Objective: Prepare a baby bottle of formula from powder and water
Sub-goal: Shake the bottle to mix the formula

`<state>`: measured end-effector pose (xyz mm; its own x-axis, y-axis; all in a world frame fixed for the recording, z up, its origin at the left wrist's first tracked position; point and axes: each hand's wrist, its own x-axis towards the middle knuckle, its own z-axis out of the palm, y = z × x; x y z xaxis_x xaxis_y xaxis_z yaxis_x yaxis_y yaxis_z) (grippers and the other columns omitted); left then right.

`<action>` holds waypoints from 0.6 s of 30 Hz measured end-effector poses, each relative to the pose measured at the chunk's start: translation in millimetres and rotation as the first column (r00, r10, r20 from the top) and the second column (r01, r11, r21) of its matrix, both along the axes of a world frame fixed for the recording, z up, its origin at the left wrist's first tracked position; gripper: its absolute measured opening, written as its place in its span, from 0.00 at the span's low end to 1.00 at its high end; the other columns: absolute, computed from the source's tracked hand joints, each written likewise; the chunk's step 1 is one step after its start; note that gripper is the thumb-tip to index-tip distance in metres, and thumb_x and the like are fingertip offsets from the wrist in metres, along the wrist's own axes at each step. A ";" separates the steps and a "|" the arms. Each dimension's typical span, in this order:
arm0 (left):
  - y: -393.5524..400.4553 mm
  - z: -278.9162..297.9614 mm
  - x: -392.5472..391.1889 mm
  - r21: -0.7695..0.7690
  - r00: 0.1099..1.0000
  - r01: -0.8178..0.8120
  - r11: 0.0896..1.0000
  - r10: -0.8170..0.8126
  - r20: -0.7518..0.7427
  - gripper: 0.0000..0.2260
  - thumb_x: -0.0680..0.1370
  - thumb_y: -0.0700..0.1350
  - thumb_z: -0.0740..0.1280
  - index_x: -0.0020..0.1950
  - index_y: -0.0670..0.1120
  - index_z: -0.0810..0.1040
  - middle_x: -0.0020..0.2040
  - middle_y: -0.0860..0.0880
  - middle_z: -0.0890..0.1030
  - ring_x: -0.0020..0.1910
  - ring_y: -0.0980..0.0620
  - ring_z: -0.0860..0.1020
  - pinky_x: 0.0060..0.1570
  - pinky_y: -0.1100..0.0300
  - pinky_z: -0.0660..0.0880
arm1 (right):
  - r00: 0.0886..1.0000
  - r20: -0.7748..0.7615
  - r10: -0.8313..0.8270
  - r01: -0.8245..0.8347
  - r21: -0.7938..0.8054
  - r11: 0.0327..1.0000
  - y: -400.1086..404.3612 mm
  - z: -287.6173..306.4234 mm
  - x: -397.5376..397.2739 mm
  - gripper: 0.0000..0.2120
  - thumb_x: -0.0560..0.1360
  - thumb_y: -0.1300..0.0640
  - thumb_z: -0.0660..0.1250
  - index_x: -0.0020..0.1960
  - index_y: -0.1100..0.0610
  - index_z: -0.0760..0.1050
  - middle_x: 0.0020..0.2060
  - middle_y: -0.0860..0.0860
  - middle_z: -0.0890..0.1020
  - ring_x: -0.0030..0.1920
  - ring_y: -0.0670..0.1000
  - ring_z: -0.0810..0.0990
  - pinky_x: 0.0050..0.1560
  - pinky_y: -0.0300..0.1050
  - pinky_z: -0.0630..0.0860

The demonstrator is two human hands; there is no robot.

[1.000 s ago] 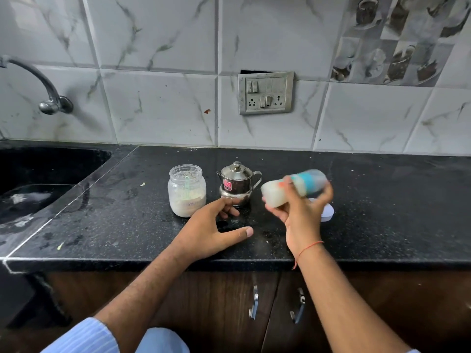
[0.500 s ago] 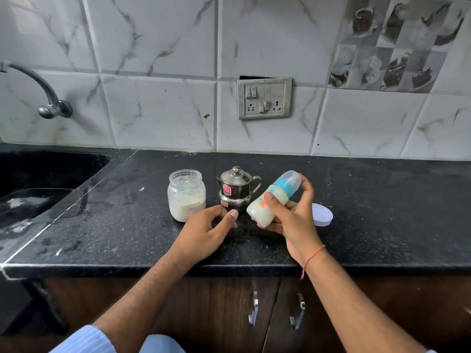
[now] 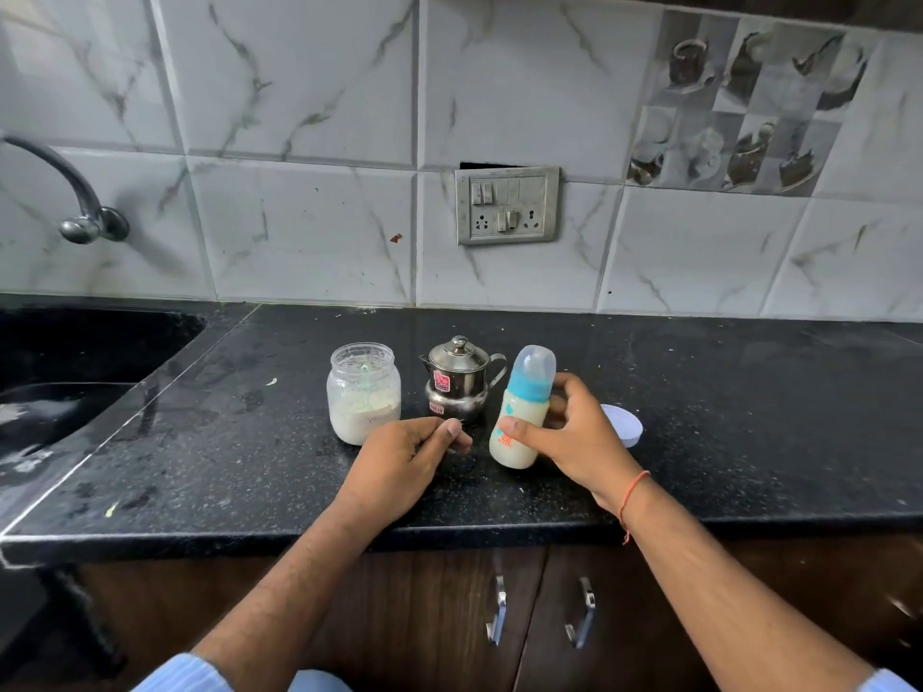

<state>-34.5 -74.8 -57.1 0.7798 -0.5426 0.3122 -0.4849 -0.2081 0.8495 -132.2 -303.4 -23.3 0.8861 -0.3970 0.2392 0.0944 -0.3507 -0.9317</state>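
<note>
A baby bottle [image 3: 522,409] with a blue collar, a clear cap and milky liquid inside stands nearly upright on the black counter [image 3: 724,417]. My right hand [image 3: 569,434] grips its lower body with thumb and fingers. My left hand [image 3: 404,462] rests on the counter just left of the bottle, fingers loosely curled and holding nothing. Behind my left hand stands an open glass jar of white powder [image 3: 363,392] with a green scoop inside. A small steel lidded pot [image 3: 459,379] stands between the jar and the bottle.
A white round lid [image 3: 624,424] lies on the counter behind my right hand. A dark sink [image 3: 75,382] and a steel tap [image 3: 75,202] are at the left. A switch plate [image 3: 507,204] is on the tiled wall. Cabinet handles [image 3: 539,611] sit below the counter edge.
My right hand swung the bottle from lying sideways in the air to nearly upright on the counter. My left hand curled its fingers in and drew slightly nearer the bottle.
</note>
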 end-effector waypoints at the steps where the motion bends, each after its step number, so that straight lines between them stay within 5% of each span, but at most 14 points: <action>1: -0.5 -1.4 1.2 0.000 1.000 0.001 1.000 -0.001 -0.003 0.26 0.78 0.80 0.61 0.55 0.64 0.89 0.48 0.44 0.90 0.51 0.40 0.88 0.56 0.40 0.86 | 1.000 -0.013 -0.004 0.003 -0.057 0.998 -4.2 1.3 -0.3 0.34 0.63 0.46 0.86 0.64 0.44 0.74 0.57 0.44 0.87 0.58 0.46 0.87 0.64 0.58 0.82; 5: 0.9 0.8 -1.3 0.043 0.998 -0.026 0.999 0.023 0.058 0.13 0.88 0.60 0.64 0.61 0.62 0.88 0.50 0.55 0.91 0.52 0.55 0.88 0.62 0.48 0.84 | 0.996 -0.051 -0.071 0.058 -0.216 0.975 -20.1 9.1 -0.9 0.30 0.65 0.50 0.86 0.63 0.43 0.76 0.54 0.44 0.88 0.53 0.45 0.87 0.60 0.55 0.84; 11: 2.0 5.8 -7.6 0.071 0.993 -0.040 0.997 0.032 0.113 0.13 0.90 0.54 0.63 0.65 0.59 0.87 0.55 0.68 0.88 0.56 0.62 0.86 0.65 0.57 0.81 | 0.985 -0.082 -0.149 0.110 -0.359 0.927 -40.7 18.9 11.2 0.30 0.66 0.51 0.85 0.64 0.44 0.79 0.55 0.42 0.87 0.54 0.44 0.86 0.63 0.54 0.83; 15: 0.6 6.8 -8.6 0.035 0.996 -0.038 0.999 0.036 0.080 0.13 0.91 0.50 0.62 0.66 0.55 0.87 0.53 0.64 0.89 0.57 0.67 0.84 0.67 0.58 0.80 | 0.978 -0.093 -0.186 0.139 -0.373 0.917 -52.6 19.5 26.1 0.31 0.67 0.53 0.85 0.67 0.46 0.78 0.55 0.43 0.87 0.55 0.45 0.86 0.63 0.56 0.82; 18: 1.3 6.3 -9.5 0.048 0.998 -0.038 0.998 0.035 0.052 0.13 0.91 0.50 0.62 0.63 0.57 0.86 0.53 0.66 0.88 0.52 0.58 0.87 0.59 0.55 0.82 | 0.974 -0.097 -0.203 0.149 -0.394 0.907 -55.1 22.0 34.7 0.32 0.68 0.54 0.85 0.69 0.48 0.78 0.56 0.43 0.86 0.55 0.45 0.85 0.64 0.55 0.82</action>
